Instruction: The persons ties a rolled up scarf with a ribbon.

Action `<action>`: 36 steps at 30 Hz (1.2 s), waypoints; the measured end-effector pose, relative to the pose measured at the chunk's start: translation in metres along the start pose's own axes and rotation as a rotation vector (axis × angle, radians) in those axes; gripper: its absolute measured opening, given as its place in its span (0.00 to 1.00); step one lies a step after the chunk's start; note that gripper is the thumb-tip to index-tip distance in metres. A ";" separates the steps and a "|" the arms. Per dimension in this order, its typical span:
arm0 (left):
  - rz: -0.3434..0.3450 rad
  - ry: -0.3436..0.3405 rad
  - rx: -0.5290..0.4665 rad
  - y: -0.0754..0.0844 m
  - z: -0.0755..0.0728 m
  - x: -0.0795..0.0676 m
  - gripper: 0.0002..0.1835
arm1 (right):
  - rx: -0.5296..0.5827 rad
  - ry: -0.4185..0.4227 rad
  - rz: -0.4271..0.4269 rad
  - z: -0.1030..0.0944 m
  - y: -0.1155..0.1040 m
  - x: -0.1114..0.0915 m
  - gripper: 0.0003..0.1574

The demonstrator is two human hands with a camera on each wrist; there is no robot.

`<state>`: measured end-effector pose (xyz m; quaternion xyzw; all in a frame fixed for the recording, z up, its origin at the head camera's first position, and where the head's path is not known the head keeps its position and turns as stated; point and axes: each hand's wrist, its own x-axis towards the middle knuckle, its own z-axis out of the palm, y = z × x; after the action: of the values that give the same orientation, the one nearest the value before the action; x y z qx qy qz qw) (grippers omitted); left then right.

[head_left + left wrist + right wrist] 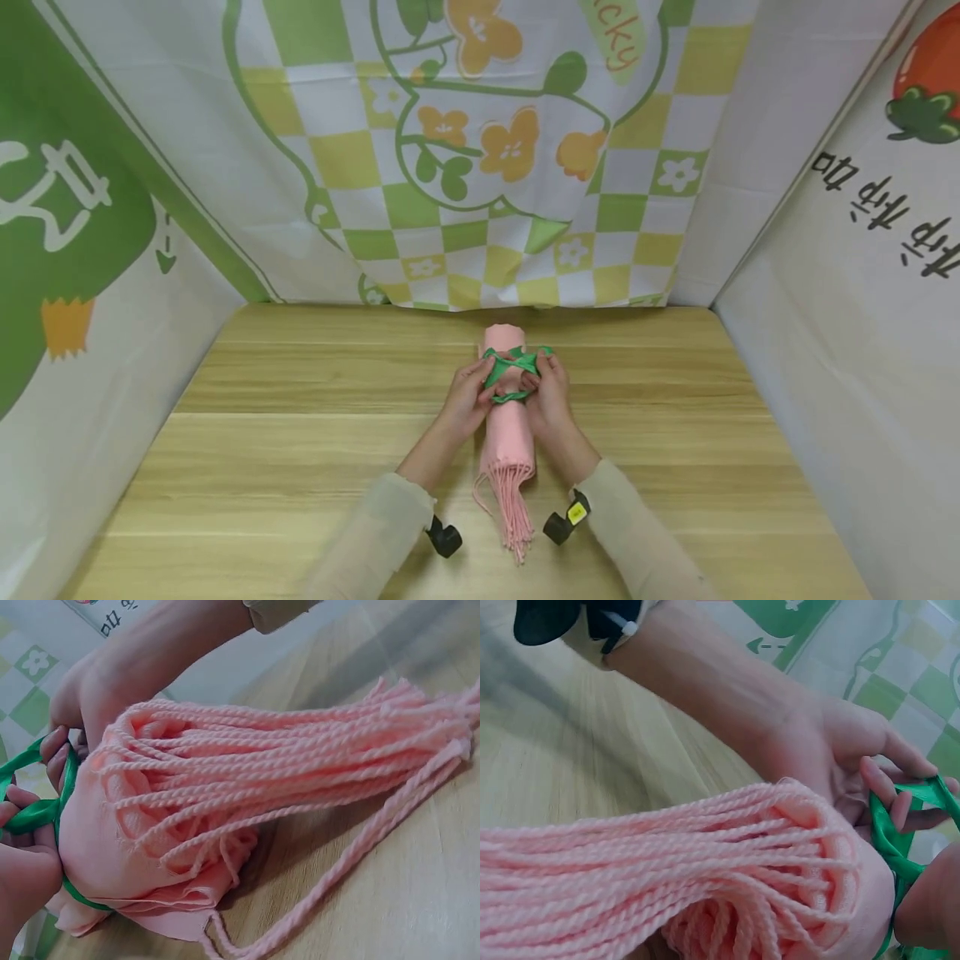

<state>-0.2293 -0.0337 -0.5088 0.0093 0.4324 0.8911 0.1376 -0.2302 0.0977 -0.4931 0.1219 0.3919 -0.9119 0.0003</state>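
A rolled pink scarf (pixel 509 437) lies lengthwise on the table, its twisted fringe (pixel 285 757) pointing toward the person. Around the roll's middle runs a green ribbon (pixel 512 363), with crossed strands on top. My left hand (pixel 467 398) is at the roll's left side and pinches one part of the ribbon. On the other side my right hand (pixel 550 392) grips another part between thumb and fingers. In the right wrist view the ribbon (pixel 889 836) stretches between both hands above the scarf. The roll's underside is hidden.
The wooden table (pixel 300 450) extends to both sides of the scarf. A checked cloth (pixel 465 242) hangs behind the table's far edge. Printed panels stand at left (pixel 90 333) and right (pixel 840 333). Small black devices (pixel 444 537) sit at the wrists.
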 end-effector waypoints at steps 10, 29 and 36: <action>-0.038 0.055 -0.088 -0.002 -0.006 -0.001 0.18 | 0.014 0.057 0.031 -0.010 0.000 0.001 0.19; -0.013 0.141 0.312 0.004 -0.031 -0.012 0.14 | -0.439 0.108 -0.047 -0.038 0.000 0.004 0.13; -0.033 0.137 0.338 0.008 -0.043 -0.018 0.13 | -0.453 0.111 -0.027 -0.055 -0.006 0.008 0.13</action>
<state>-0.2200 -0.0760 -0.5274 -0.0355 0.5844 0.8019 0.1187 -0.2260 0.1417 -0.5266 0.1636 0.5877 -0.7923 -0.0063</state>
